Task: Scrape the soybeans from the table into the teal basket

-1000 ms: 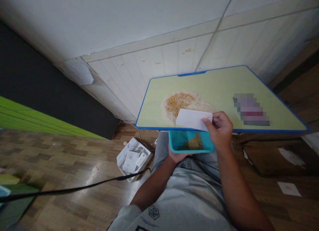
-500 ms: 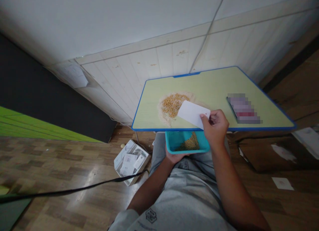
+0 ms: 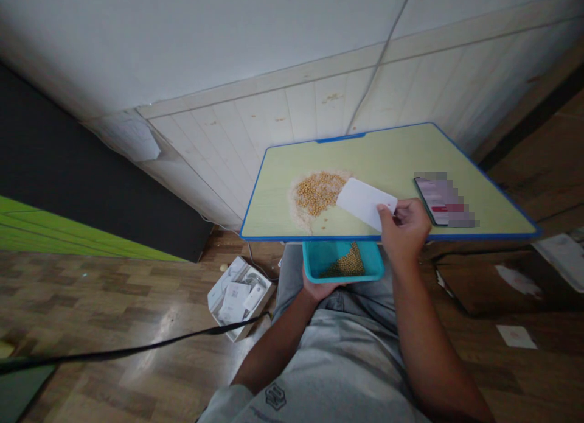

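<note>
My right hand pinches a white card between thumb and fingers, over the pale green table with a blue rim. To the card's left lies a pile of yellow soybeans mixed with pale, fine grains that spread around its edge. My left hand supports a teal plastic tray from beneath, just under the table's near edge. More soybeans are heaped inside that tray. Most of the left hand's fingers are hidden below it.
A phone, partly pixelated, lies on the table's right side. On the floor at left stands a white box with papers and a cable, near a black strap. A brown carton is at right. The wall borders the table's far edge.
My right hand has moved the card a little to the right, away from the soybean pile. A couple of beans now show on the table near its front edge. The tray stays in place.
</note>
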`<state>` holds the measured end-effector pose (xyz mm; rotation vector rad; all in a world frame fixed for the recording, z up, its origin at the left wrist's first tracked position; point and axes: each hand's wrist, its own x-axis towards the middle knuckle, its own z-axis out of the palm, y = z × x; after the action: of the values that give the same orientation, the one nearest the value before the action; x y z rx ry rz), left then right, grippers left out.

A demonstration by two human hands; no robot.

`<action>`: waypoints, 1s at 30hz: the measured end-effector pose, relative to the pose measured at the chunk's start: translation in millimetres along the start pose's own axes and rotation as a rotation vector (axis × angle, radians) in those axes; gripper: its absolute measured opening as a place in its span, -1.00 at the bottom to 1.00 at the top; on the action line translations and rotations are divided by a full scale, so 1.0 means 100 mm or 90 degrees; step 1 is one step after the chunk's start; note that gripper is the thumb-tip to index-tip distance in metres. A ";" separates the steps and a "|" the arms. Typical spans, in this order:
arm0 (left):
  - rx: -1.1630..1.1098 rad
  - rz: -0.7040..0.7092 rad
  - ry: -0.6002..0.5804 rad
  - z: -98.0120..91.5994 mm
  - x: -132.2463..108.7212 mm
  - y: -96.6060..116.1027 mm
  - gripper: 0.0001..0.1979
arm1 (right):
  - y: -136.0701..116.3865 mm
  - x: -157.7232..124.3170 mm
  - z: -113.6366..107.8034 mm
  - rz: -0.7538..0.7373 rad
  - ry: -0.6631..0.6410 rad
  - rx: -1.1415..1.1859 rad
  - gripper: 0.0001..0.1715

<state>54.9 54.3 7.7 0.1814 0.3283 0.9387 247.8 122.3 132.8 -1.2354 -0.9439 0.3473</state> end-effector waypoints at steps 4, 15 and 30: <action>-0.005 0.006 0.012 0.01 0.00 0.00 -0.03 | 0.00 0.00 0.00 0.014 0.001 0.007 -0.70; -0.002 -0.001 0.017 -0.11 0.02 -0.01 0.02 | -0.04 -0.02 0.01 0.007 -0.027 0.086 -0.57; 0.002 0.016 0.012 0.02 0.02 -0.01 -0.01 | -0.04 -0.07 0.04 0.036 -0.163 0.113 -0.59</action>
<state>57.4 55.6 8.9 0.1795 0.3450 0.9656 239.7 118.1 133.9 -1.0714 -1.0729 0.6317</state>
